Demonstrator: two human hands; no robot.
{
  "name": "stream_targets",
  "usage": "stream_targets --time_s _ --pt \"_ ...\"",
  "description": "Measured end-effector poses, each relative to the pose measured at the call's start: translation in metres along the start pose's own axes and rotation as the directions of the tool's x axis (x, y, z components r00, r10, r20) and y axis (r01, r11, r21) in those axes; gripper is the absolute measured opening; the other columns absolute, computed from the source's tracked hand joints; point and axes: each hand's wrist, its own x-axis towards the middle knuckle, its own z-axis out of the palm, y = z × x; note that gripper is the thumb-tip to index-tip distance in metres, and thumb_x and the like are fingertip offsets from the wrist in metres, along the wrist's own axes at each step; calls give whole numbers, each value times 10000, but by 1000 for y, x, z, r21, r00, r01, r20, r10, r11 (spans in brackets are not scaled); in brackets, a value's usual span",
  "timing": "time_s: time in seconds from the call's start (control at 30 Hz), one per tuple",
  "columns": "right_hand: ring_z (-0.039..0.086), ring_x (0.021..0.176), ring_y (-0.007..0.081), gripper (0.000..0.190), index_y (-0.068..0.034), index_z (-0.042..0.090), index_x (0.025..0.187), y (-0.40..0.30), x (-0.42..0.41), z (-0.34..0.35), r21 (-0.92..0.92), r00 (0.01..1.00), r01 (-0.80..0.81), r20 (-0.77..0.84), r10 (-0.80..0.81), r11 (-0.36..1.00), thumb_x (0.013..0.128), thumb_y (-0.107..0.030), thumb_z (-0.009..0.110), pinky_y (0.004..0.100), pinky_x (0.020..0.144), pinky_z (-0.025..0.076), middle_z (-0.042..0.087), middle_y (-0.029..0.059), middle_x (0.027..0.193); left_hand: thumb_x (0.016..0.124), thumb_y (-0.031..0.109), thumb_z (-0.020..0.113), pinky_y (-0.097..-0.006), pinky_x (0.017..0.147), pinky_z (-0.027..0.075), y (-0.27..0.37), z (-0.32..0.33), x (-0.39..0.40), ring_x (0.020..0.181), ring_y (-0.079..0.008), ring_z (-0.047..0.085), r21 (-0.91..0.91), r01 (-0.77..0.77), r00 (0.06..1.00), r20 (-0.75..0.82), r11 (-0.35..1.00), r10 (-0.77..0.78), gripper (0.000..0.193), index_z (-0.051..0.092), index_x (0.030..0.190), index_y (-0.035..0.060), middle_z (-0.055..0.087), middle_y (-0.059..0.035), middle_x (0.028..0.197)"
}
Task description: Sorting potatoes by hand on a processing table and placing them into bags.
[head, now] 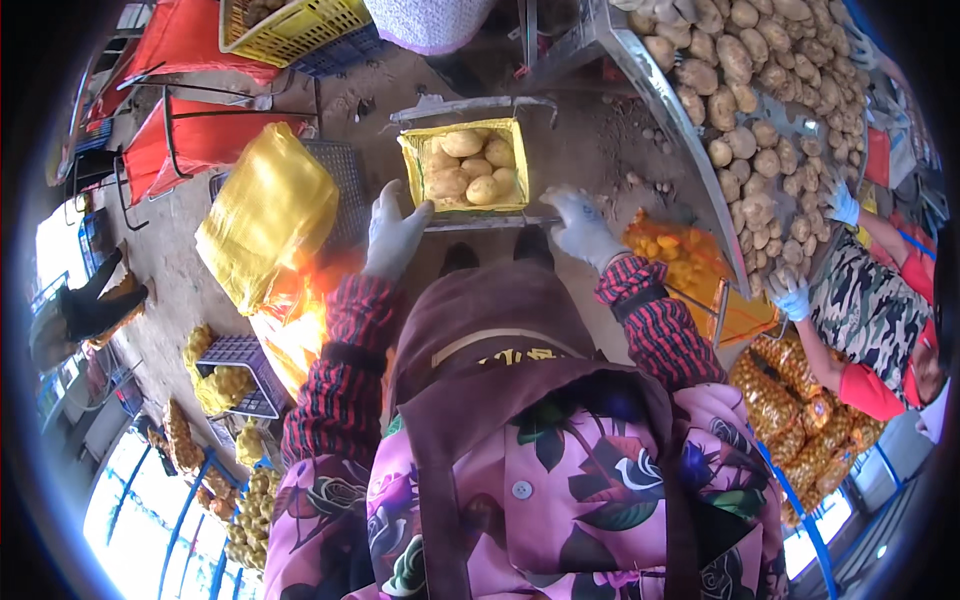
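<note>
Before me stands a square, open-topped container (523, 169) lined with yellow woven bag material, with several potatoes (461, 166) in it. Pale bars run along its far and near sides. My left hand (391, 234), in a white glove, is by its near left corner with thumb and fingers apart; whether it touches the container I cannot tell. On the other side, my right hand (586, 227), also gloved in white, is held off the near right corner, its fingers spread and nothing in them. A stack of yellow woven bags (274, 210) lies left of my left hand.
At right, a metal-edged sorting table (675, 127) bears many potatoes; a co-worker's blue-gloved hands (791, 294) reach over it. Below are an orange mesh bag (679, 251) and filled sacks (802, 420). Red sheeting on metal frames (195, 139) and a yellow crate (296, 34) stand upper left.
</note>
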Motion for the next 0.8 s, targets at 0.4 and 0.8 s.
stream_targets --time_s 0.4,0.8 --pt "674 777 146 475 -29 716 1011 -24 -64 -9 400 485 -874 743 462 275 886 -486 689 317 616 491 729 73 909 912 292 502 -500 839 523 -2 11 80 940 -415 669 563 -287 922 380 775 66 365 700 985 -6 693 -257 974" --pt "688 991 269 732 -32 557 1277 27 172 -33 572 411 -819 645 644 -51 841 -609 672 408 881 518 670 206 1107 937 263 491 -507 808 516 15 16 64 918 -424 659 446 -35 998 56 894 11 313 673 1026 25 689 -255 924"
